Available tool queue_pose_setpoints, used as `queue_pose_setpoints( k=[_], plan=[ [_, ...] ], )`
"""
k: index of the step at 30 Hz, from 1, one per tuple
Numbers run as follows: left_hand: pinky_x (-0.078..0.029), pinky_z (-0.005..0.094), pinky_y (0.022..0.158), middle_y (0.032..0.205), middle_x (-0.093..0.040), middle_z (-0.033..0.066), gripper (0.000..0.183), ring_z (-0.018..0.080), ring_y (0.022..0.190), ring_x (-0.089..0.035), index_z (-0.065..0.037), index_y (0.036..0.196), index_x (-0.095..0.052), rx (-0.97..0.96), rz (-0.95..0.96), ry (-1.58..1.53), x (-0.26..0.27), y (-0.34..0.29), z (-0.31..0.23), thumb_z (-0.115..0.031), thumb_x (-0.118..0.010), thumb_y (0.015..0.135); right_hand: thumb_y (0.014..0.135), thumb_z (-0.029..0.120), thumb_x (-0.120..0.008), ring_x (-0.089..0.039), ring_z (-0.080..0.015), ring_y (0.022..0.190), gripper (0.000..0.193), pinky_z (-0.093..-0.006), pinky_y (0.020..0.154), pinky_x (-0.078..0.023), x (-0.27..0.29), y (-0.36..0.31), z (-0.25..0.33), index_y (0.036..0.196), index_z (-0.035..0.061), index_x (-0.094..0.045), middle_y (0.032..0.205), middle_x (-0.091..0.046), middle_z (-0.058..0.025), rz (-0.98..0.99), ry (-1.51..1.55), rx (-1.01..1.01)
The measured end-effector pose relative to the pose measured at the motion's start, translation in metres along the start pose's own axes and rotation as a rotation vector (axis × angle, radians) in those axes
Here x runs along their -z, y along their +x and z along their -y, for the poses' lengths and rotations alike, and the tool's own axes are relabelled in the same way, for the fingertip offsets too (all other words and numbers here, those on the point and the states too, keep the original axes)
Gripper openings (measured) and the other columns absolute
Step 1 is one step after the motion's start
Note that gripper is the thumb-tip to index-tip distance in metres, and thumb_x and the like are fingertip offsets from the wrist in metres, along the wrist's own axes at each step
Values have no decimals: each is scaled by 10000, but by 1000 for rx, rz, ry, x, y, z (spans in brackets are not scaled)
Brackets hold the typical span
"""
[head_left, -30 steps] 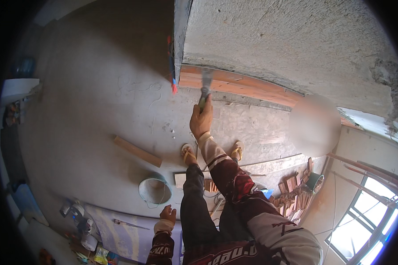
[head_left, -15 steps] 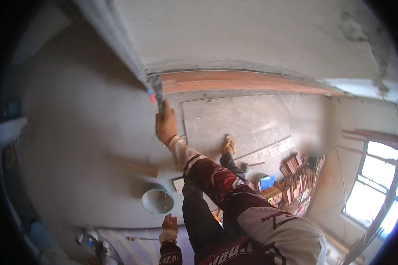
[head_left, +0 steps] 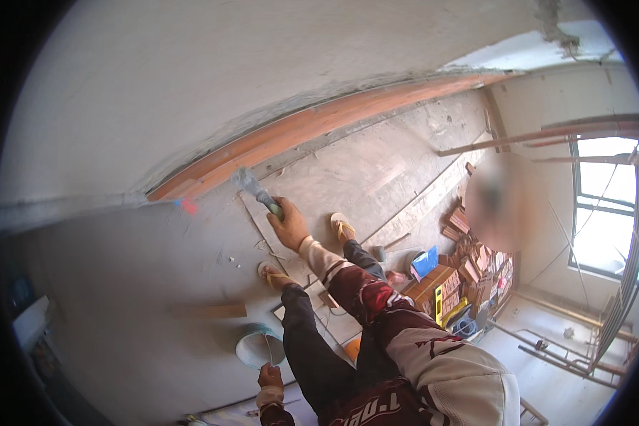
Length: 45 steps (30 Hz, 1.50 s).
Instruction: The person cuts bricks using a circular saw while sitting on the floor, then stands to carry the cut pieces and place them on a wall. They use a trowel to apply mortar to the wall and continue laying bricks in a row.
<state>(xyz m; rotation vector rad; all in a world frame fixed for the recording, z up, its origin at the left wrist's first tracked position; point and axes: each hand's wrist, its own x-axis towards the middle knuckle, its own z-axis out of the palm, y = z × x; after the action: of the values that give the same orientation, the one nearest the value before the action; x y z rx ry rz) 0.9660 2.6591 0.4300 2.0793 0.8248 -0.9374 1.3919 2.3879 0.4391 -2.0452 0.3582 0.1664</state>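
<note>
My right hand (head_left: 289, 224) is closed around the green handle of a brush (head_left: 254, 189). The brush's pale, wet-looking tip points up and left, close to an orange-red strip (head_left: 284, 145) along the foot of the wall. Lower down, my left hand (head_left: 270, 376) is curled at the near rim of a pale bucket (head_left: 252, 349). The bucket's thin wire handle runs to its fingers. The inside of the bucket looks whitish, and what it holds cannot be made out.
A plank (head_left: 209, 311) lies on the grey floor left of my feet. Stacked reddish tiles (head_left: 486, 273), a blue packet (head_left: 424, 263) and a yellow level (head_left: 439, 305) are at right. Metal bars (head_left: 618, 305) stand before the window (head_left: 593, 206).
My view has turned, and more floor shows at right. The brush has come away from the wall's corner edge. My left hand now meets the bucket's wire handle.
</note>
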Motion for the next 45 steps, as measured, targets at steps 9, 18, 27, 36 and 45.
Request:
queue_pose_setpoints(
  k=[9, 18, 27, 36, 45],
  plan=[
    [-476, 413, 894, 1015, -662, 217, 469, 353, 1002, -626, -24, 1129, -611, 54, 48, 163, -19, 1, -129, -396, -590, 844, 821, 274, -580, -591, -395, 977, 439, -449, 843, -459, 206, 43, -86, 1216, 94, -514, 1051, -622, -213, -178, -118, -225],
    [-403, 422, 998, 1241, -569, 202, 617, 372, 1170, -519, -47, 1203, -573, 165, 238, 563, -120, 2, -263, -502, -614, 788, 846, 188, -593, -569, -380, 977, 411, -459, 823, -455, 409, 140, -176, 1229, 81, -492, 1082, -583, -201, -535, -152, -59],
    [-505, 326, 837, 1108, -639, 153, 392, 236, 976, -640, 1, 1174, -566, 57, 279, 2, -214, -25, -453, -236, -634, 870, 851, 170, -556, -575, -348, 864, 391, -437, 734, -466, 542, 228, -198, 1239, 163, -509, 913, -580, -150, -424, -249, 63],
    [-521, 349, 801, 1018, -656, 158, 362, 259, 936, -643, 16, 1141, -573, -351, 22, 261, -210, -42, -535, -158, -657, 835, 890, 203, -523, -581, -333, 771, 320, -446, 702, -455, 634, 284, -246, 1209, 182, -542, 857, -590, -135, -370, -463, 139],
    [-498, 363, 856, 976, -679, 175, 427, 281, 922, -653, -22, 1094, -638, -68, 135, 563, -200, 1, -539, -303, -660, 773, 880, 176, -518, -598, -297, 811, 314, -426, 736, -422, 658, 288, -240, 1187, 232, -552, 849, -596, -109, -312, -484, 238]
  ],
)
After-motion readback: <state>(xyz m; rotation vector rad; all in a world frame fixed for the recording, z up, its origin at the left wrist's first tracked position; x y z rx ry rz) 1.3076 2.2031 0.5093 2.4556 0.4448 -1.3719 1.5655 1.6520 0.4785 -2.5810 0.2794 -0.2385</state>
